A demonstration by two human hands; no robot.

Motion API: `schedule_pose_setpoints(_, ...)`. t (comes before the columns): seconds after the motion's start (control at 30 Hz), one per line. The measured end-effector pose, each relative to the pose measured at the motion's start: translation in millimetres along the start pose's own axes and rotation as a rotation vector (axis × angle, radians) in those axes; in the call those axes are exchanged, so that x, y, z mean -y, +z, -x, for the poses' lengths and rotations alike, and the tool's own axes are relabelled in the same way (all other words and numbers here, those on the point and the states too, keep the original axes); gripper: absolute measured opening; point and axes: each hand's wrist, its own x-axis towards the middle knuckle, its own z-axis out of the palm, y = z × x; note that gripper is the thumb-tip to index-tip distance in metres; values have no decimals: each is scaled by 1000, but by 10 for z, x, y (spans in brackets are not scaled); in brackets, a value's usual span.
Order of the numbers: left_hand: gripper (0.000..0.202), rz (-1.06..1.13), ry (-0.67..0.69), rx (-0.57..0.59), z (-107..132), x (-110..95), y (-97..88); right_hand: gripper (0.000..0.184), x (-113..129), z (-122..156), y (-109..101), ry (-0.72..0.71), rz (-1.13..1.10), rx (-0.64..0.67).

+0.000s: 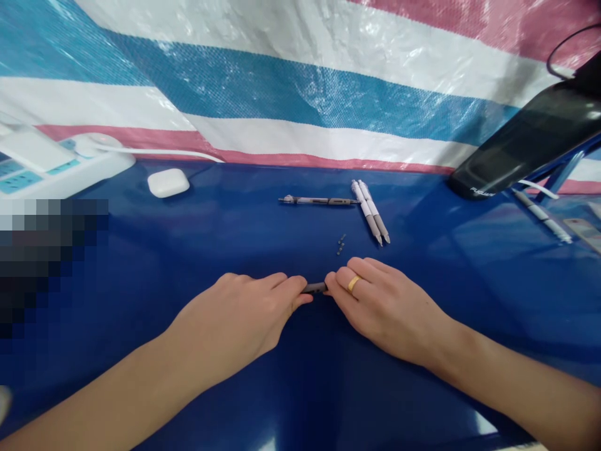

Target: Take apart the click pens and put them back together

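Observation:
Between my two hands runs a dark grey pen (315, 288), held level above the blue table. My left hand (251, 307) is closed round one end of it, thumb below and fingers on top. At the other end my right hand (382, 307), with a gold ring on one finger, pinches the pen's tip. Only a short middle stretch of the pen shows; its ends are hidden in the fingers. Just beyond my right fingertips lie several tiny dark bits (340, 244). Farther back, a clear-and-grey pen (319, 201) touches or nearly touches two white-and-grey pens (370, 212) lying side by side.
A white earbud case (168, 183) and a white power strip (94, 166) with a cable are at back left. A black bottle (526, 131) leans at back right, near another white-and-grey pen (542, 216). A striped plastic sheet (300, 81) hangs behind the blue table (211, 232).

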Motion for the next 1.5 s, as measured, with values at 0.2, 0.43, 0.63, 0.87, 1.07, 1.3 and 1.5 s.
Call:
schedule_pose_setpoints(0.2, 20, -228, 117, -224, -24, 30, -128, 19, -67, -30, -102, 100, -86, -10)
schedule_pose_setpoints(0.43, 37, -375, 299, -195, -24, 26, -197, 23, -120, -54, -77, 61, -253, 98)
schedule_pose_setpoints(0.63, 30, -383, 276, -149, -17, -57, -209, 18, -56, -28, -51, 21, -167, 66)
schedule_pose_setpoints(0.87, 24, -332, 203, -120, 11, -93, -164, 17, 28, -22, -19, 40, -84, 63)
schedule_pose_setpoints(1.07, 15, -229, 118, -85, 16, -86, -122, 17, 63, -12, -5, 26, -17, 35)
schedule_pose_setpoints(1.3, 18, -68, -1, -93, -13, -74, -105, 20, 75, -35, -24, 53, 12, 10)
schedule_pose_setpoints(1.5, 17, -237, 165, -222, -51, 83, -157, 22, -50, -75, -74, 136, -118, 12)
